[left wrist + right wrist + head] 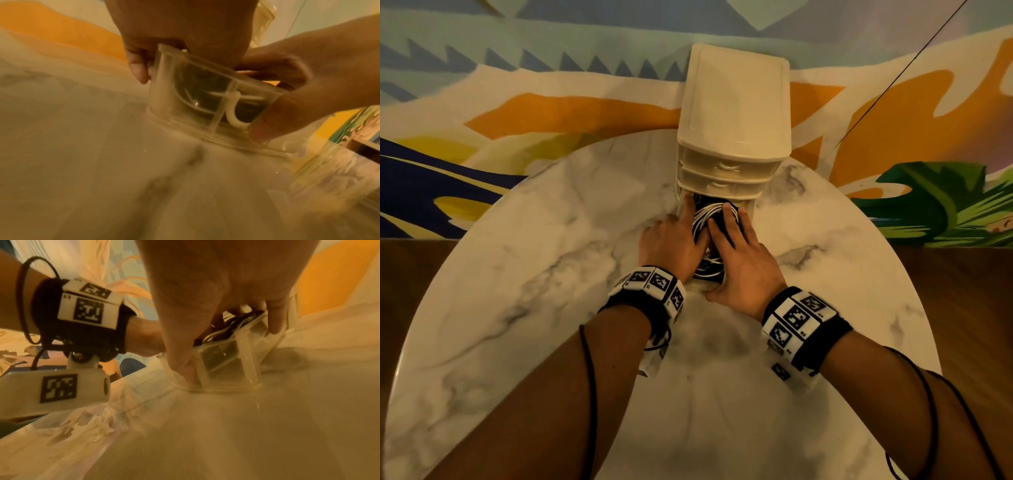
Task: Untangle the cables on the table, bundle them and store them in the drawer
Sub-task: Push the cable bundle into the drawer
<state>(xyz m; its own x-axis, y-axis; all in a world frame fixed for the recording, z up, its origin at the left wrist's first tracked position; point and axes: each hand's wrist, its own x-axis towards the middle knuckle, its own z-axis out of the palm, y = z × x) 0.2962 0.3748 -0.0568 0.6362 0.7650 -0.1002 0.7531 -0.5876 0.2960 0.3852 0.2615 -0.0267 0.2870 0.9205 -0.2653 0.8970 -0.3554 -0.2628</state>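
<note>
Pressing down with both hands, we have the cables [703,219] packed into the pulled-out bottom drawer [205,97]. Our left hand [671,240] lies along the drawer's left side, fingers straight, index finger reaching toward the cabinet; from the left wrist view its fingertips [139,71] hang over the drawer's clear front corner. Our right hand [736,253] lies flat on top of the coil, fingers extended and spread, holding nothing, with the thumb [183,363] down against the drawer's front wall. Neither hand is curled round anything we can see.

The cables, black and white loops wound together, sit inside the drawer between the two hands; part of the coil shows through the transparent front panel, behind a small white handle [234,113]. How far under the cabinet they reach, we cannot tell.

The drawer belongs to a cream plastic cabinet [736,102] whose two upper drawers sit flush with its front. It stands at the far edge of a round marble table [517,274]. Behind the table, a painted wall [517,68] in orange, blue and green. Marker bands [796,318] wrap both wrists.
</note>
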